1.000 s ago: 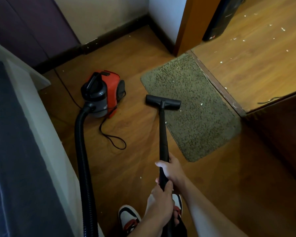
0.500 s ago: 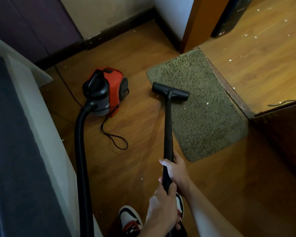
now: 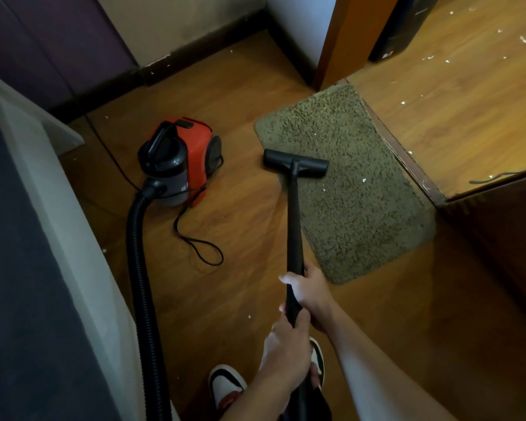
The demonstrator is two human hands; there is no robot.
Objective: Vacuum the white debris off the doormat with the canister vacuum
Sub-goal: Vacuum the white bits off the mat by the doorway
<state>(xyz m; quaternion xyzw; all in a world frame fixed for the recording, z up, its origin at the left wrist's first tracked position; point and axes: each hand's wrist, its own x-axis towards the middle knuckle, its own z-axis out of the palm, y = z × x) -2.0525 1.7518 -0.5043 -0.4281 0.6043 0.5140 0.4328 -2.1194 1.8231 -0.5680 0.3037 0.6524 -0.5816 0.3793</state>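
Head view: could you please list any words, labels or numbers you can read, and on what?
No text is readable.
White mark on the grey front of the canister vacuum: too blurred to read.
Red-and-white mark low on the black case beyond the doorway: too small to read.

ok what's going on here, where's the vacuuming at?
A person grips the black wand with both hands, right hand ahead of left hand. Its nozzle sits on the left edge of the doormat. A few white flecks lie on the mat just right of it, not yet picked up. The red canister vacuum stands to the left.
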